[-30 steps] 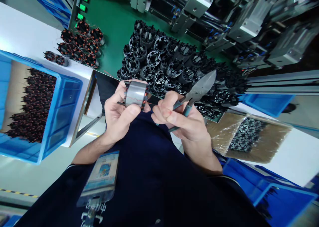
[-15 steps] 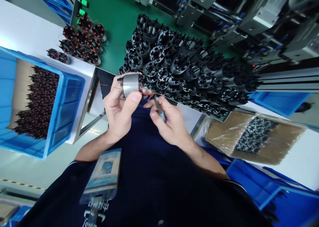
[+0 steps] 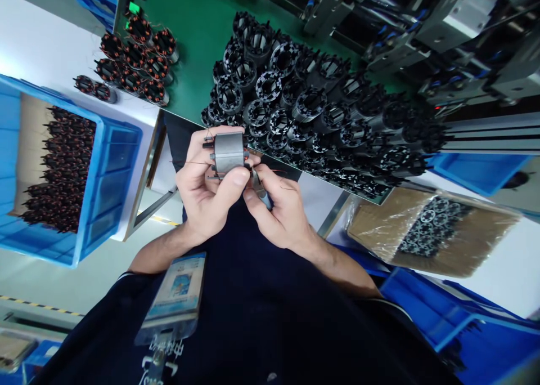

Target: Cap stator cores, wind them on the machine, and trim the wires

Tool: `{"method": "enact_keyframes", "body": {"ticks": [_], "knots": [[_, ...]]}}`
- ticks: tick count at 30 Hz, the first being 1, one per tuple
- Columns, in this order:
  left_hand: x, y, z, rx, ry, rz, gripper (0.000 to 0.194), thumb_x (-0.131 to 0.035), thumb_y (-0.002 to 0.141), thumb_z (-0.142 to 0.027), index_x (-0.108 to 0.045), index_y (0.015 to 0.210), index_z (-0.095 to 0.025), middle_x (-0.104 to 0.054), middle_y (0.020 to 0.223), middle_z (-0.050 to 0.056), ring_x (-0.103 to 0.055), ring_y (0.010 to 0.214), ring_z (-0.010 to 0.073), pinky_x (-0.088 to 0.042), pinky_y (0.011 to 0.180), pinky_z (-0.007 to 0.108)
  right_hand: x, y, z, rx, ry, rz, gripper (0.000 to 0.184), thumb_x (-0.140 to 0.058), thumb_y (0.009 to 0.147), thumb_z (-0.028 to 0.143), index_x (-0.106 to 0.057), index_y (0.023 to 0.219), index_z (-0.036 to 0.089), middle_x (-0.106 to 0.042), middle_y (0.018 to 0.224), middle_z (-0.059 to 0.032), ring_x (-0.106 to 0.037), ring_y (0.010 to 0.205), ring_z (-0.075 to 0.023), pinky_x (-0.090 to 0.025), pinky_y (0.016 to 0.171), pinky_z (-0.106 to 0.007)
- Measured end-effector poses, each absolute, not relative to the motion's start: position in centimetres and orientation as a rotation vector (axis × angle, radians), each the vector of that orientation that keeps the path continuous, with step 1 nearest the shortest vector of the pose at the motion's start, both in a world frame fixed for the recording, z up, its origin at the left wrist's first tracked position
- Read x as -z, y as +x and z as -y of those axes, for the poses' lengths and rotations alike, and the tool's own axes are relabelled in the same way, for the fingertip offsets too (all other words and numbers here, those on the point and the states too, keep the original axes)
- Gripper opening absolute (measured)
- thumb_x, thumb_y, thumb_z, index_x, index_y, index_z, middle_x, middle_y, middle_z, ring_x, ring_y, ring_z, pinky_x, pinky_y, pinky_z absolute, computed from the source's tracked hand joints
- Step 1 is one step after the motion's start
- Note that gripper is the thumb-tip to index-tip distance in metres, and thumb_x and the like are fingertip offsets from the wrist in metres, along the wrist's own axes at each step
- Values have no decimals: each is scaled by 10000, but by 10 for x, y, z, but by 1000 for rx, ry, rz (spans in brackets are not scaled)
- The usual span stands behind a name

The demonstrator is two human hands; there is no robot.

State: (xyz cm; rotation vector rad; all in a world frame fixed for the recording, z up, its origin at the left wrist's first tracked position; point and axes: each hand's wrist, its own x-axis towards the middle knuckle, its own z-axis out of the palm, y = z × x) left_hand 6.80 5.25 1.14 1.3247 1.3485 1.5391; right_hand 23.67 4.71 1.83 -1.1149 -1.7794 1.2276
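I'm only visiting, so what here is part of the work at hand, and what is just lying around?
In use: left hand gripping a wound motor stator; right hand holding blue-handled cutters close to it.

Lying about: blue crate of wound stators; black stator cores on a green bench; grey pneumatic machinery.

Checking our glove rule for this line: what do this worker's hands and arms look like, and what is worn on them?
The left hand and right hand are bare, with no gloves, rings or watch showing. The forearms are bare too, emerging from short dark navy sleeves with a thin pale edge.
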Motion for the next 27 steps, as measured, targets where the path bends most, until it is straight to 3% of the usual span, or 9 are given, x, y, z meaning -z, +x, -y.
{"method": "enact_keyframes", "body": {"ticks": [4,8,11,13,18,23,27], "knots": [[-4,65,-47,-1424,1248,-1399,510,-706,1165,-772,-854,1139,-285,-789,1452,94,-824,1401,341,-746,1178,594,-15,235,-46,-1285,-1132,1745,294,-658,1117,245,-802,1372,257,-823,943,-12,-802,860,-221,-732,966,-380],[32,58,-40,-1410,1154,-1479,440,-818,1121,-709,-882,1123,-273,-795,1384,111,-811,1360,308,-730,1142,486,9,234,-47,-1436,-1199,1718,206,-629,1137,300,-818,1196,245,-844,993,-24,-772,853,-195,-670,950,-336],[74,56,-34,-1344,815,-1552,547,-1005,933,-754,-862,981,-227,-778,1246,97,-800,1190,246,-732,1029,380,37,233,-49,-1659,-1377,1708,250,-609,1084,312,-833,1147,222,-853,1030,-45,-756,871,-203,-622,981,-342],[97,56,-28,-1262,568,-1556,649,-1046,837,-806,-815,917,-205,-748,1134,69,-805,1031,205,-745,941,350,52,232,-50,-1768,-1502,1701,282,-585,1049,318,-834,1118,207,-835,1000,-47,-717,839,-201,-592,969,-345],[104,26,-9,-1220,357,-1572,661,-1009,862,-804,-768,1013,-208,-797,1038,48,-853,857,184,-737,826,322,65,237,-51,-1828,-1605,1726,338,-585,1031,360,-832,1216,222,-760,853,-4,-617,715,-198,-529,823,-340],[62,-99,-3,-1505,486,-1757,555,-975,860,-713,-784,1030,-221,-837,1043,47,-821,835,216,-691,783,380,67,252,-51,-1826,-1674,1795,399,-627,989,394,-830,1294,238,-849,982,-60,-703,773,-236,-537,845,-371],[31,-261,-8,-1506,907,-2093,611,-987,863,-764,-709,983,-233,-690,843,-57,-732,873,166,-615,940,423,80,256,-51,-1824,-1748,1945,422,-604,1001,483,-846,1265,260,-895,1105,-97,-762,822,-265,-592,907,-419]]}}
